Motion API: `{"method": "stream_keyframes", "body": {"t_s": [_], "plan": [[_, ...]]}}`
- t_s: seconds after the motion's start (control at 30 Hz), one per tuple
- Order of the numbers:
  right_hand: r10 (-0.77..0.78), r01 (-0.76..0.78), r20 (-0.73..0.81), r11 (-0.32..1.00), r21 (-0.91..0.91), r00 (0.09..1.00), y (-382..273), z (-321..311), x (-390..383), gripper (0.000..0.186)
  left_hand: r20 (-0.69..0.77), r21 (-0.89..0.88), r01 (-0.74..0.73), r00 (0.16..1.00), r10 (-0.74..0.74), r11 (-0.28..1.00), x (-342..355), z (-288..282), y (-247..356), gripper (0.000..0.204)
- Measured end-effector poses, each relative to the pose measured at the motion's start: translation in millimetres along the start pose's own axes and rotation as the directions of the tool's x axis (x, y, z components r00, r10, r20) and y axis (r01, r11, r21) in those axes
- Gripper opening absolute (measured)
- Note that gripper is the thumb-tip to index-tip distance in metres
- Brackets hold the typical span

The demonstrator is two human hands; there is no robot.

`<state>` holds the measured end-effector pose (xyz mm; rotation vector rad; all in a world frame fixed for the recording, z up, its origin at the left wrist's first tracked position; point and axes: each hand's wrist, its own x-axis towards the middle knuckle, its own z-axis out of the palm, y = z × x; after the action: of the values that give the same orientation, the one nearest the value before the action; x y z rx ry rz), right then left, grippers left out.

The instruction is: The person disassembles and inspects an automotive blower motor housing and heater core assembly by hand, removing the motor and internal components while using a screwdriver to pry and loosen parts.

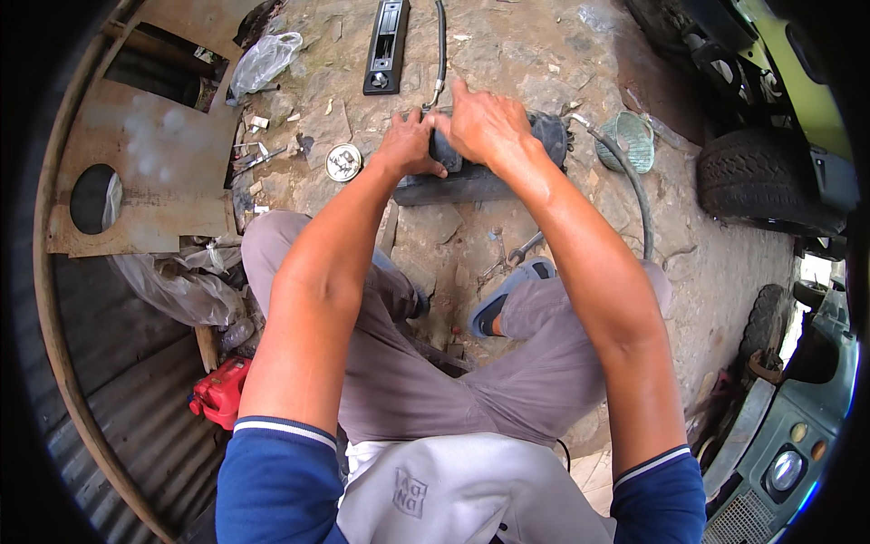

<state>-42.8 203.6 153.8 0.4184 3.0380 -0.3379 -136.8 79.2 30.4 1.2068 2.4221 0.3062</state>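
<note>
On the ground in front of me lies a black oblong block (467, 187), its exact kind unclear, partly covered by my hands. My left hand (410, 148) is closed over its left part, thumb across the upper face and fingertips at the far edge. My right hand (489, 127) rests on its middle with the index finger stretched away and the thumb spread apart, close to the left fingertips. Just beyond them ends a dark hose (441, 45) with a metal fitting; whether it joins the block is hidden. A second hose (632, 169) curves from the block's right side.
Farther off lies a long black housing (386, 50). A round tin (343, 162) is left of the block; a greenish basket (625, 142) lies right. Wrenches (523, 249) lie by my foot. A red jerrycan (220, 392), a tyre (766, 181) and parked vehicles flank me.
</note>
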Motion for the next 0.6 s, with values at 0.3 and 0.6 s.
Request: {"method": "stream_keyframes", "body": {"t_s": [0.3, 0.6], "plan": [[-0.020, 0.017, 0.150, 1.000, 0.022, 0.989, 2, -11, 3, 0.049, -0.031, 0.019, 0.020, 0.999, -0.019, 1.000, 0, 2, -3, 0.121], [-0.107, 0.099, 0.185, 0.994, 0.053, 0.977, 16, -9, 14, 0.055, -0.002, -0.009, 0.032, 0.999, -0.032, 0.999, -2, -4, 1, 0.119]]}}
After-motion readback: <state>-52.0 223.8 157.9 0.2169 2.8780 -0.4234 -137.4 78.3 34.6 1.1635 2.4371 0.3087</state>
